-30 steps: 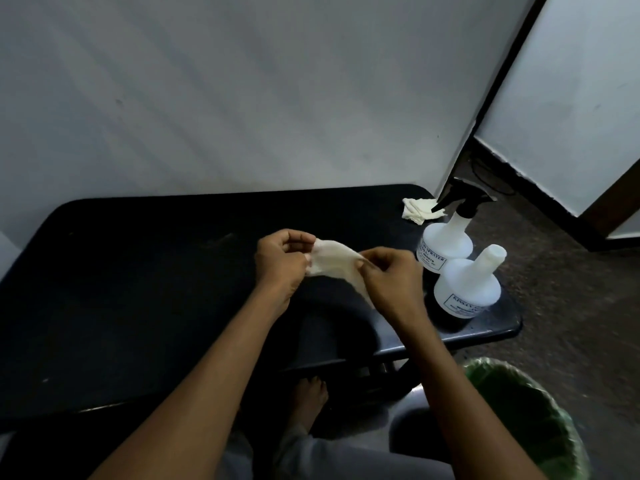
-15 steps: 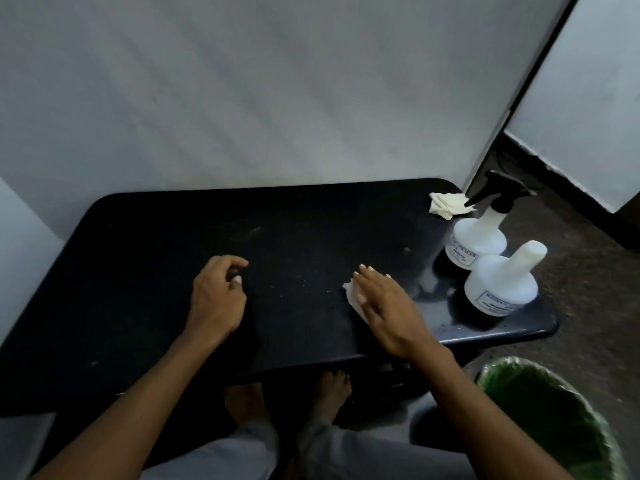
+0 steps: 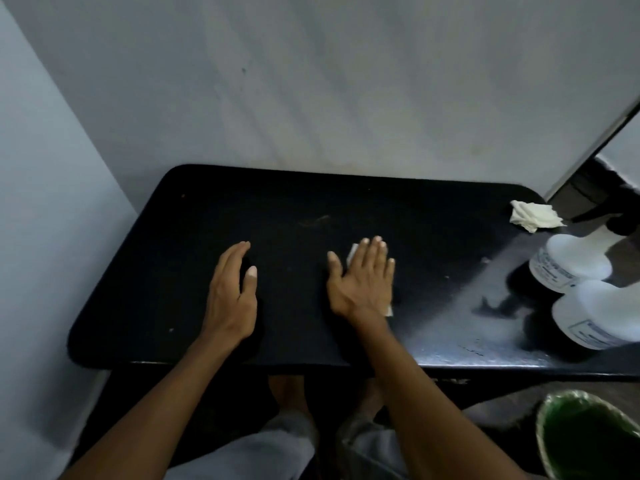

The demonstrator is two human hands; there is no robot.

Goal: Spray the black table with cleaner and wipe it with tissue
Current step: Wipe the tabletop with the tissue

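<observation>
The black table fills the middle of the view, against a grey wall. My right hand lies flat with straight fingers on a white tissue, pressing it onto the tabletop; only the tissue's edges show. My left hand rests flat on the table to the left, holding nothing. A white spray bottle with a black trigger head stands at the right end. A damp sheen covers the table near the bottles.
A second white bottle with no trigger stands in front of the spray bottle. A crumpled tissue lies at the far right corner. A green-lined bin stands on the floor at lower right. My feet show under the table.
Both hands let go of the stretched tissue and came down on the table. The right hand now presses it flat and has slid it left; the left hand opened flat.
</observation>
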